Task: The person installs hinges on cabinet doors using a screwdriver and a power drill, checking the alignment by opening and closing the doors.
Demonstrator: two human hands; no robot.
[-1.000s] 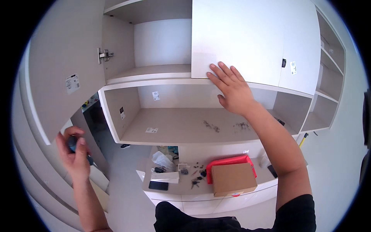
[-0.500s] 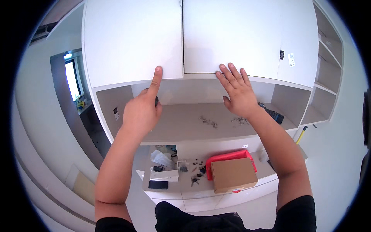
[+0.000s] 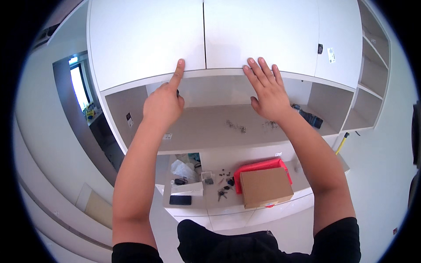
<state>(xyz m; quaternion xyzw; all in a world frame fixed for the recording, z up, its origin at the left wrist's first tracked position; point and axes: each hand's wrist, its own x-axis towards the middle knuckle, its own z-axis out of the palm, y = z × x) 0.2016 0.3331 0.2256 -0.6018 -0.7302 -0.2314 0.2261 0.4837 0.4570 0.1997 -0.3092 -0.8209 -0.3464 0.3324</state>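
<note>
Two white cabinet doors, the left door (image 3: 144,39) and the right door (image 3: 263,35), stand side by side with a thin dark gap between them. Their lower edges line up. My left hand (image 3: 163,103) presses its stretched index finger on the left door's bottom edge, near the gap. Its other fingers are curled, and a small dark thing peeks out beside the thumb; its kind is hidden. Flat and spread, my right hand (image 3: 269,96) rests its fingertips on the bottom of the right door.
Below the doors, an open shelf (image 3: 197,131) carries small metal hardware (image 3: 236,126) and a dark power tool (image 3: 309,117). On the lower counter are a cardboard box (image 3: 266,187) on a red tray (image 3: 261,165), keys (image 3: 222,193), a phone (image 3: 180,200) and a white box (image 3: 187,189).
The left door has moved inward, so its lower edge now lines up with the right door's. Both hands stay on the doors; the whole view has shifted slightly.
</note>
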